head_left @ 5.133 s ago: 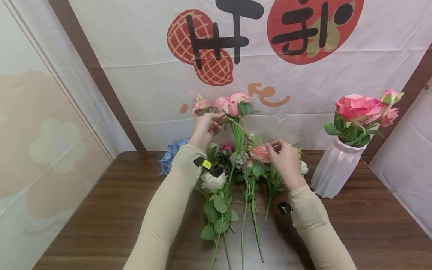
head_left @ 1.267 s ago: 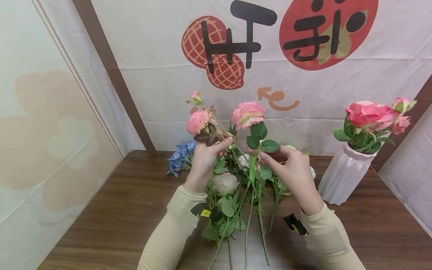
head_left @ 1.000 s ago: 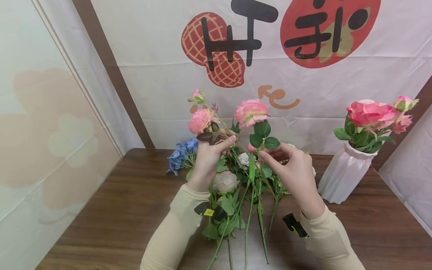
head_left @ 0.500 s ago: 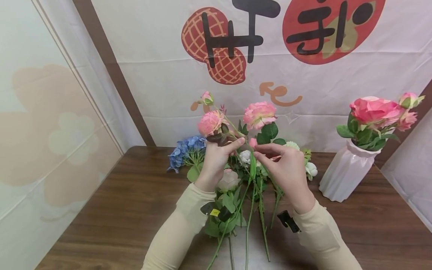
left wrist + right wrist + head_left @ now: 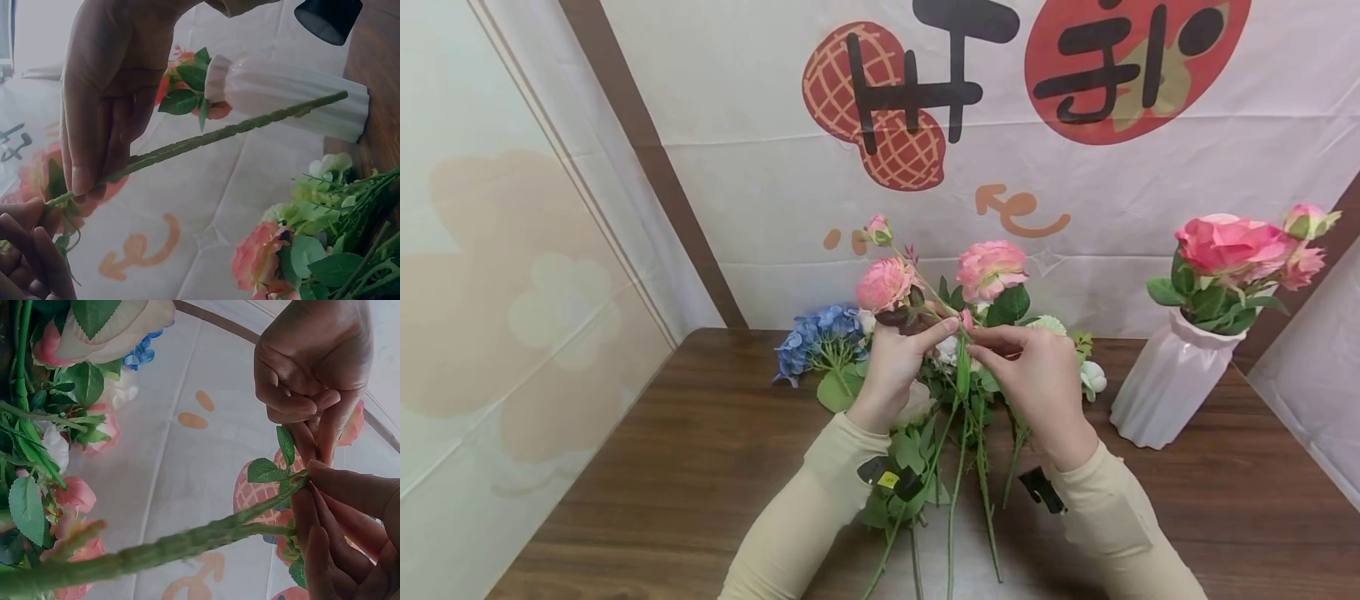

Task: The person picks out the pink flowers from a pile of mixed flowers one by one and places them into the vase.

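Between both hands is an artificial pink rose spray with a frilly left bloom (image 5: pixel 883 283), a right bloom (image 5: pixel 991 271) and a small bud (image 5: pixel 877 229). My left hand (image 5: pixel 891 371) pinches the branching stems just below the blooms. Close beside it, my right hand (image 5: pixel 1037 379) pinches the stem between thumb and fingers, the two sets of fingertips almost meeting. From there the thick green stem (image 5: pixel 231 130) runs free in the left wrist view. In the right wrist view its fork (image 5: pixel 269 503) lies near the fingertips, with small leaves (image 5: pixel 265 470) around it.
Several artificial flowers lie across the wooden table (image 5: pixel 700 467), including a blue hydrangea (image 5: pixel 820 337), a pale rose (image 5: pixel 916 404) and long stems pointing toward me. A white fluted vase (image 5: pixel 1172 387) with deep pink roses (image 5: pixel 1232 246) stands at the right. A printed cloth hangs behind.
Over the last second the left hand and spray have shifted right and slightly down, closing on the right hand. About five seconds ago the blooms were bunched near the cloth, hands farther apart.
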`<state>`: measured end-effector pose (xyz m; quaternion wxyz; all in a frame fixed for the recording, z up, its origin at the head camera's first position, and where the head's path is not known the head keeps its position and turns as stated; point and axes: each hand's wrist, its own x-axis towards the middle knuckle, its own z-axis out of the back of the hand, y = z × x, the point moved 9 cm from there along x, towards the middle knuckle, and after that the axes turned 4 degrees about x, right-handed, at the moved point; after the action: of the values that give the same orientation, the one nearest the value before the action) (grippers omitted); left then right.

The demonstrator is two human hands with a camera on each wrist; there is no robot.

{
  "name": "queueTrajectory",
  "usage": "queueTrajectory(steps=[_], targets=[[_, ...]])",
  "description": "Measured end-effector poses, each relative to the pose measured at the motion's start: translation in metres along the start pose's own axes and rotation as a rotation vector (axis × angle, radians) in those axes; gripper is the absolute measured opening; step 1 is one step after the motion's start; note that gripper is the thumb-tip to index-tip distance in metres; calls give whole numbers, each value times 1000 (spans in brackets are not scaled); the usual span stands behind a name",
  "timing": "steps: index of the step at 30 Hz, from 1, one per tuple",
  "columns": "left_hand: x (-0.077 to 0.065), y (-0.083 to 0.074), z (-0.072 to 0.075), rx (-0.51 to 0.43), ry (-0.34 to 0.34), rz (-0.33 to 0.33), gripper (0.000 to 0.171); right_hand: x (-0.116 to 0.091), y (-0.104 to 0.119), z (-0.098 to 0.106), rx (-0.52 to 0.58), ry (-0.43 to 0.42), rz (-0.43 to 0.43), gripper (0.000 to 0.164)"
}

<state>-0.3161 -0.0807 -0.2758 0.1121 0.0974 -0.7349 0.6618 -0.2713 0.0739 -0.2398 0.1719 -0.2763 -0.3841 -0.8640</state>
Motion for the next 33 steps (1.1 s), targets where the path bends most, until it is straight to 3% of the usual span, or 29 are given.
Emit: queueTrajectory(steps=[10, 17, 20, 24, 27, 33], targets=[[1, 3, -2, 23, -18, -45, 22, 2, -2, 0, 27, -28, 31, 14], [1, 7, -2, 59, 48, -50, 24, 5, -4, 8, 2, -61, 57, 12], [0, 10, 7, 130, 38, -44, 25, 9, -5, 19, -39, -95, 72, 11], [1, 11, 25, 241, -9, -87, 21, 15, -7, 37, -76, -138, 94, 9], [3, 13, 39, 269, -30, -108, 16, 20, -9, 51, -103, -165, 106, 8], [-5, 4, 62, 350, -84, -71, 15, 30, -11, 75, -129, -204, 114, 10]])
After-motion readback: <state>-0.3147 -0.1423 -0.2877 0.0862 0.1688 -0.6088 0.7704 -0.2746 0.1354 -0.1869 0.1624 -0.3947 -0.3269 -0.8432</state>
